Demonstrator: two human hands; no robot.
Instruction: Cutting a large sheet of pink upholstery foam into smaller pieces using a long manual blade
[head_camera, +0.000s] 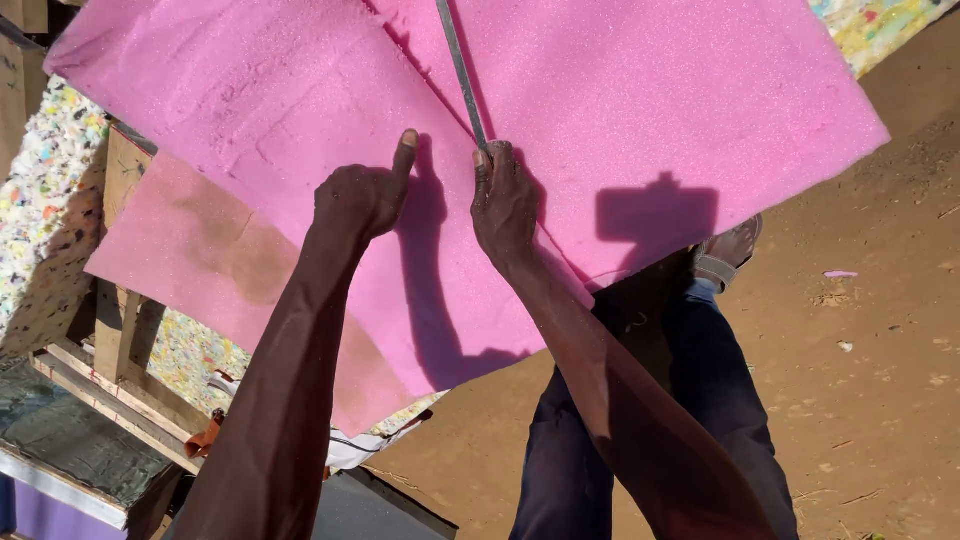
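At the centre of the frame the right hand (503, 200) is clamped on a thin metal blade (460, 70) slicing the pink foam sheet (650, 110), while the left hand (362, 195), loosely fisted with thumb out, presses it just beside, so a slip could nick that thumb.

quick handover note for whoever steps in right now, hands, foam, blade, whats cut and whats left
Left hand: fist pressed on the pink foam sheet, thumb up, beside the cut line.
Right hand: shut on the handle end of a long thin metal blade that runs up and away across the foam.
Foam: top sheet lies over a second pink sheet and multicoloured chip foam on a wooden frame, overhanging the dirt ground.
Done: a slit shows along the blade above the hands.
Left: how far the slit runs beyond the top edge of the view cannot be told; foam below the hands looks uncut.
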